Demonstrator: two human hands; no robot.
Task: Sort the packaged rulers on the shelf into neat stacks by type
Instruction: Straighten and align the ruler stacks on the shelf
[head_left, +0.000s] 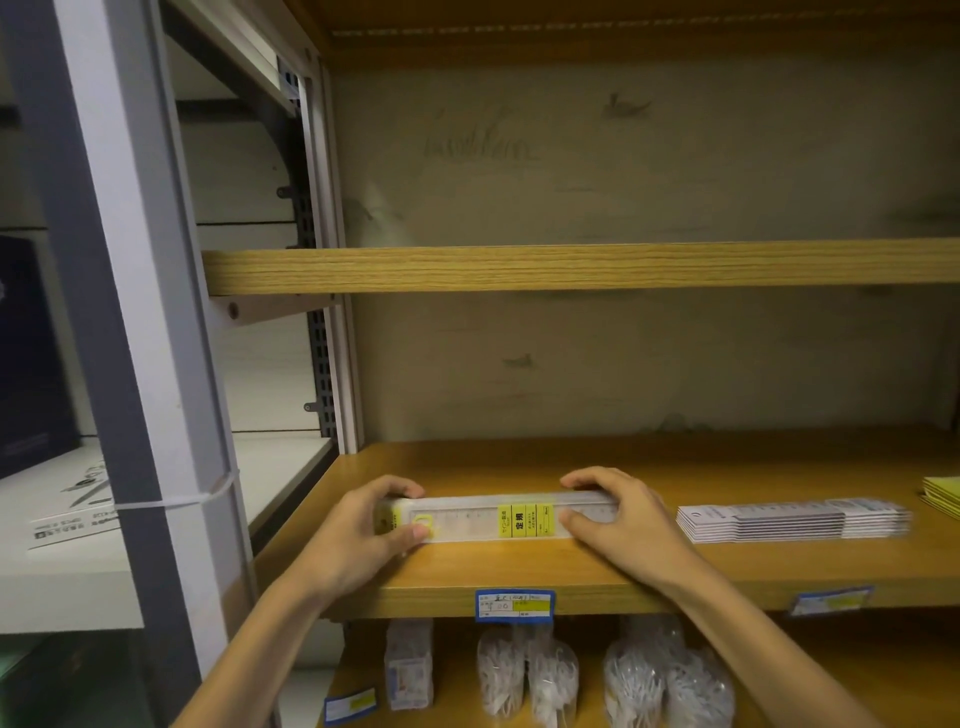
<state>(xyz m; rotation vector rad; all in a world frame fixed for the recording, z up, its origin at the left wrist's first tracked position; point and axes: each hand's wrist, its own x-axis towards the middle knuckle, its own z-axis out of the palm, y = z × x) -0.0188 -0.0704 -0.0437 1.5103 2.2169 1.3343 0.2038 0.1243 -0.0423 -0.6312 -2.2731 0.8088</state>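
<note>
Both ends of the clear ruler stack (493, 519) are clamped by left hand (363, 535) and right hand (618, 519); slippery sleeves could be fanned out if squeezed unevenly, or pushed into the grey ruler stack (789, 522) nearby.

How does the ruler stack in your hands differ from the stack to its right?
The yellow-labelled stack is clear plastic with yellow stickers; the grey stack is white-grey card with no yellow. The yellow-labelled stack is gripped at both ends by the left hand and right hand; the grey stack lies untouched. Both lie lengthwise on the same shelf.
</note>
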